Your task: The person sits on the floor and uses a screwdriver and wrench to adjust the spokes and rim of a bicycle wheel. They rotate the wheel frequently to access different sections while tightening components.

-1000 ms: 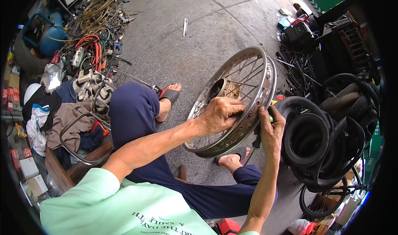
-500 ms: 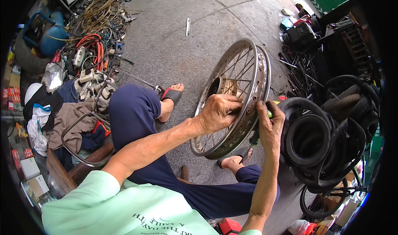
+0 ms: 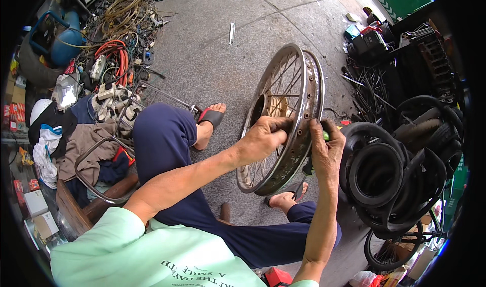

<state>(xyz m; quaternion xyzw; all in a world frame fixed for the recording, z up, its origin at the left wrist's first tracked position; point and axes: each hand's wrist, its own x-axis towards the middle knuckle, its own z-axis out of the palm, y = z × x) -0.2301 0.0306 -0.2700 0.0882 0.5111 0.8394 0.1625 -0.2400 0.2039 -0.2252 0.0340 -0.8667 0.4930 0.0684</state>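
Note:
A spoked metal wheel (image 3: 266, 158) with a scuffed rim and a central hub stands tilted between my legs. My left hand (image 3: 268, 137) has its fingers curled in among the spokes at the inner side of the rim; what they pinch is hidden. My right hand (image 3: 326, 147) is closed on a small green tool (image 3: 325, 136), with its thumb against the outer face of the rim. A dark handle (image 3: 307, 169) with green on it shows below that hand, partly hidden by the rim.
Tangled cables, a blue tank (image 3: 66, 39) and clothes (image 3: 86, 152) crowd the left. On the right are black tyres (image 3: 374, 170), dark metal rods (image 3: 364, 87) and a bicycle wheel (image 3: 385, 251). A strip (image 3: 232, 33) lies on the floor ahead. My sandalled feet flank the wheel.
The wheel has turned more upright and edge-on, its top moving left and away from me. Both hands have shifted slightly with it, my right a little upward.

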